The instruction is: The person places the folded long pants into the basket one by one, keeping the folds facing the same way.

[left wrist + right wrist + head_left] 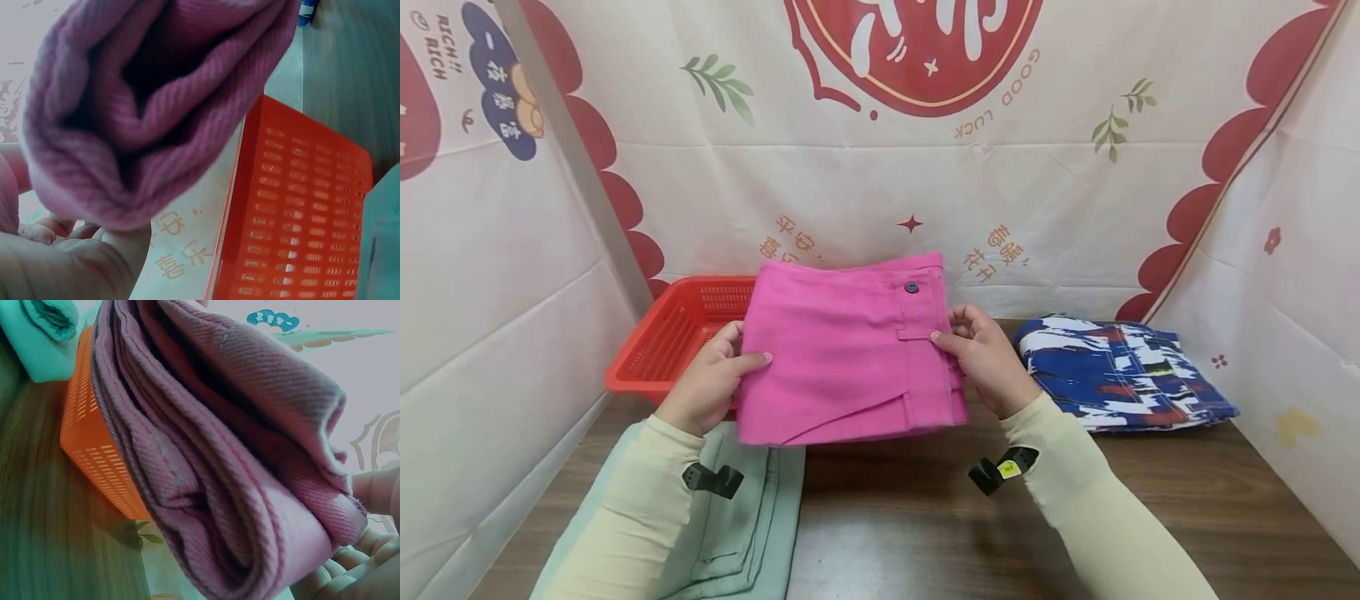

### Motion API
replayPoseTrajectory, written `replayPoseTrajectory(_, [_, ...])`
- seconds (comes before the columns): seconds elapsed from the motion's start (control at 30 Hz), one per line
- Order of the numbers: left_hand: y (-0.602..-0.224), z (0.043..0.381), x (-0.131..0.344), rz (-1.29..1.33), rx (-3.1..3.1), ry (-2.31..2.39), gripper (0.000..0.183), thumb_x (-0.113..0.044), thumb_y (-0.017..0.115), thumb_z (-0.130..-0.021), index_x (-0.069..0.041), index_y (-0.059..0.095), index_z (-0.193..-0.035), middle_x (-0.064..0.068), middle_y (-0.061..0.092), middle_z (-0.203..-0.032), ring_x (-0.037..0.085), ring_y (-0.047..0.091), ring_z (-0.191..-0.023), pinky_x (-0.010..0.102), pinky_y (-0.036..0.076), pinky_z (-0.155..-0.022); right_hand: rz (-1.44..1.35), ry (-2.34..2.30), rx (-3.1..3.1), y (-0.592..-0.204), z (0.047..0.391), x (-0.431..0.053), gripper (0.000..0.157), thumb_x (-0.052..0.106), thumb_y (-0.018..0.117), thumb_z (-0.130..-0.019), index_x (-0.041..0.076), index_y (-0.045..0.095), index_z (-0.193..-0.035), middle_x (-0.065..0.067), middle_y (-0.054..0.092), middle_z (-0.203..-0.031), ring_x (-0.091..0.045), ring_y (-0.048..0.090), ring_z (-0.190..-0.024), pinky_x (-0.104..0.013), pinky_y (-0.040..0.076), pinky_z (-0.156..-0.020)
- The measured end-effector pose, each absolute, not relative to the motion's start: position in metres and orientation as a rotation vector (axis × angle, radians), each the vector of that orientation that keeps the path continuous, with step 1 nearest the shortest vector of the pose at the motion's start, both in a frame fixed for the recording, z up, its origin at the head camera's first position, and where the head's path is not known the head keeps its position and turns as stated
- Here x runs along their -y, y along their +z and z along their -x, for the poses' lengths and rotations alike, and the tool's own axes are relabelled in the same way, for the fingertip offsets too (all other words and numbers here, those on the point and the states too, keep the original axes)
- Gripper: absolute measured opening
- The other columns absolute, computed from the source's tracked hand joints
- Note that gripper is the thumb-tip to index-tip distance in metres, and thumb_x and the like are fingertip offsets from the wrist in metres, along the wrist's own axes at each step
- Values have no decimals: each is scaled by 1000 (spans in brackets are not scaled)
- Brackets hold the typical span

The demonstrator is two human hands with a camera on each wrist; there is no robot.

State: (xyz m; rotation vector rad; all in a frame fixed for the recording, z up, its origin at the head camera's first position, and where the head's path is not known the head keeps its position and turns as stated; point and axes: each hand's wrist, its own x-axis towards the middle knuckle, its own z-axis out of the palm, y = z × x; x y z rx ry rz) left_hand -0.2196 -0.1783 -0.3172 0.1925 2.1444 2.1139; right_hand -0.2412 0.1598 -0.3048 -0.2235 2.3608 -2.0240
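A folded pink garment [835,350] with a dark button near its top right hangs above the table, held between both hands. My left hand [711,375] grips its left edge, thumb on the front face and fingers behind. On the opposite edge my right hand [992,358] pinches it beside a stitched strip. The left wrist view shows the rolled layers of the pink fabric [156,125] from the side, with the left thumb and fingers at the fold. Several stacked layers of the pink fabric [212,450] fill the right wrist view, fingers at their lower right.
Behind the left hand stands a red perforated plastic basket [662,350]. A folded pale green garment [737,517] lies on the front left of the wooden table [925,533], partly under the left forearm. To the right lies a folded blue, white and red patterned garment [1120,375]. Printed cloth walls [850,183] enclose the table.
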Motion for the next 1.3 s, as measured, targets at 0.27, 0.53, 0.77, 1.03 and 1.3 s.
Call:
replayPoseTrajectory(0.27, [-315, 219, 186, -181, -2174, 2094, 39, -8, 57, -98, -7, 40, -134, 11, 51, -122, 20, 60, -100, 35, 54, -83, 226, -2044, -2350, -305, 244, -152, 23, 7, 59, -98, 2, 48, -117, -11, 63, -102, -18, 61, -81, -29, 52, -64])
replayPoseTrajectory(0.53, [-314, 221, 192, -171, -2216, 2075, 38, -10, 56, -99, -10, 39, -134, 13, 48, -126, 23, 59, -104, 36, 54, -84, 238, -2056, -2331, -303, 247, -146, 22, 6, 58, -98, 2, 47, -117, -14, 64, -104, -19, 62, -83, -30, 54, -67])
replayPoseTrajectory(0.77, [-311, 220, 196, -139, -2251, 2092, 37, -10, 57, -99, -8, 40, -132, 10, 50, -122, 19, 58, -100, 33, 53, -83, 228, -2075, -2304, -303, 252, -138, 23, 5, 58, -98, 0, 46, -117, -14, 64, -103, -18, 62, -81, -30, 54, -66])
replayPoseTrajectory(1.03, [-312, 226, 201, -123, -2254, 2088, 34, -9, 57, -99, -9, 42, -130, 9, 50, -120, 19, 59, -99, 32, 54, -82, 221, -2063, -2297, -304, 258, -134, 24, 7, 57, -99, 1, 47, -120, -16, 63, -107, -20, 63, -83, -32, 56, -67])
replayPoseTrajectory(1.3, [-307, 234, 204, -137, -2248, 2054, 33, -10, 56, -100, -11, 41, -130, 11, 49, -125, 21, 59, -102, 34, 55, -83, 208, -2079, -2281, -301, 263, -133, 23, 7, 57, -99, 3, 46, -120, -15, 62, -107, -20, 63, -84, -34, 57, -68])
